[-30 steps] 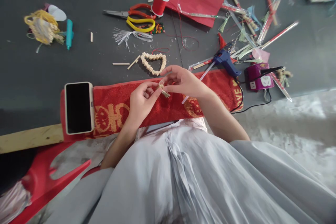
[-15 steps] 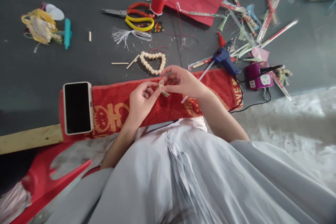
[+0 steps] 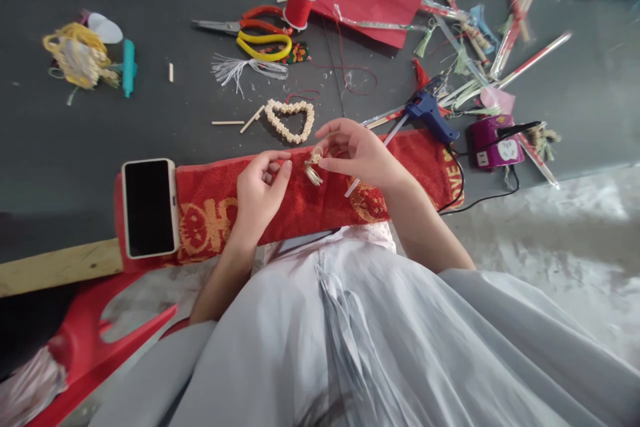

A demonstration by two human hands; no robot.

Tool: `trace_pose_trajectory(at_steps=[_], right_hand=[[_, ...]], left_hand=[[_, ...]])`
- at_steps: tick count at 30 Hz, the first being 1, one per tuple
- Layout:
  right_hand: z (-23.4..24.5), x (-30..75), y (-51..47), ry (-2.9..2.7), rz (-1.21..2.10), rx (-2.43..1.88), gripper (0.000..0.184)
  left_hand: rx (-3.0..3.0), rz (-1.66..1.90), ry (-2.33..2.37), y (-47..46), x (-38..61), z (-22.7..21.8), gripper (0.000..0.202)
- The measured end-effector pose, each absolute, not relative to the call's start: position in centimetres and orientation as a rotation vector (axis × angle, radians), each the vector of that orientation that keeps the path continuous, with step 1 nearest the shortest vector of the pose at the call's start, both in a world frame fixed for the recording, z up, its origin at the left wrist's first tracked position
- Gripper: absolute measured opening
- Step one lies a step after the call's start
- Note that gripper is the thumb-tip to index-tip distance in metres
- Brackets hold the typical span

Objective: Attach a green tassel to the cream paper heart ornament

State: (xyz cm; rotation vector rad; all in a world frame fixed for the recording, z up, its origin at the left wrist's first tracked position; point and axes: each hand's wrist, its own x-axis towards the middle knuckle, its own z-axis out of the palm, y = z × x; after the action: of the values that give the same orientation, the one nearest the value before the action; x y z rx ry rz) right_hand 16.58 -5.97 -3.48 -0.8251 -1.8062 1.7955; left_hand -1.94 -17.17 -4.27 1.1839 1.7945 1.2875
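Right hand (image 3: 363, 157): appears to pinch the tassel (image 3: 314, 175) at its looped top, thumb tip against it; from where I stand the fingers partly hide the exact contact. Left hand (image 3: 263, 190): just apart from the tassel, thumb and forefinger tips brought close with nothing visible between them; cannot tell whether they meet. Tassel position: between the two hands, over the red towel (image 3: 300, 207), strands slanting down toward the wearer; whether their ends brush the cloth is unclear. Notes on handling, my judgement: grip at the knot or loop rather than the strands, which look loose enough to splay; use light pressure, since the loop looks thin and could deform; steady the piece with one hand while the other adjusts, and keep both low over the towel so a dropped piece lands on cloth. Caution: the glue stick (image 3: 352, 188) of the glue gun (image 3: 431, 117) runs under the right hand, so a careless sweep could drag it. Pose: right palm faces inward, fingers arched above the thumb, forearm slanting in from the lower right. Left hand is half curled, thumb pointing up toward the forefinger, forearm rising from the lower left. The beaded heart (image 3: 274, 120) lies on the table (image 3: 190, 100), just beyond both hands.
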Motion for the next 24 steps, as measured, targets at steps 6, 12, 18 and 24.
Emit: trace_pose_trajectory(at_steps=[6, 12, 18, 24], right_hand=[[-2.7, 17.9, -5.4, -1.739, 1.789, -0.859, 0.055], [-2.7, 18.4, -4.7, -1.671, 1.801, -0.861, 0.06], [-3.2, 18.5, -4.0, -1.625, 1.84, -0.815, 0.059], [-3.6, 18.5, -3.8, -1.563, 1.859, -0.786, 0.063]], left_hand=[[1.293, 1.215, 1.972, -16.3, -2.9, -3.8, 0.021], [1.515, 1.119, 2.133, -14.5, -3.2, -2.7, 0.023], [1.68, 0.938, 2.148, -12.7, -3.4, -1.9, 0.021], [1.77, 0.841, 2.157, -11.4, -4.0, -2.1, 0.018]])
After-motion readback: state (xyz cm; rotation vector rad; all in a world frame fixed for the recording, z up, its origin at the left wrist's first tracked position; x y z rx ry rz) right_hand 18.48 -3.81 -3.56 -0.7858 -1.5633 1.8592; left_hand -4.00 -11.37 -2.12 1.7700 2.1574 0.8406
